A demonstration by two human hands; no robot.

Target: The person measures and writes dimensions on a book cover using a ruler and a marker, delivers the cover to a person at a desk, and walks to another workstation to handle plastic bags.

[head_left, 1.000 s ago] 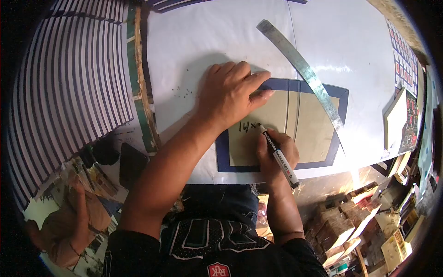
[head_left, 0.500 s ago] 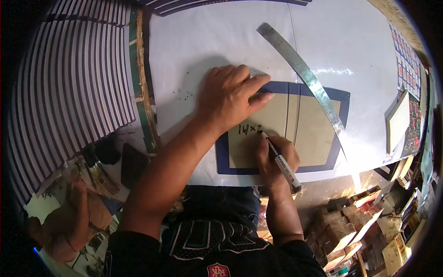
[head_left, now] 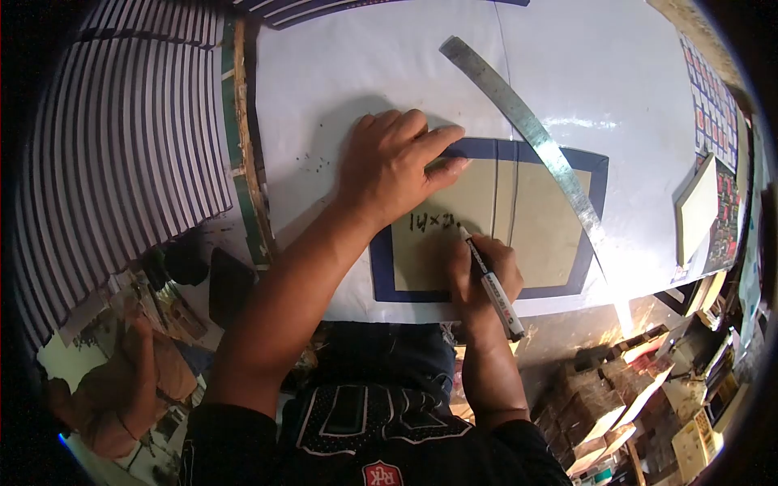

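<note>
A tan board with a dark blue border lies on the white tabletop. My left hand rests on its upper left corner, fingers apart and holding nothing. In my right hand is a white marker with black lettering, its tip touching the board. Black handwriting, reading roughly "14x2", stands left of the tip. Across the board's upper right part lies a long metal ruler.
Striped dark-and-white material fills the left. A pale block sits at the table's right side. Another person is at the lower left. Wrapped stacks stand at the lower right.
More of the black marking shows after the "x", and the marker tip has moved slightly right along the writing. The whole view has shifted slightly, with the table further left.
</note>
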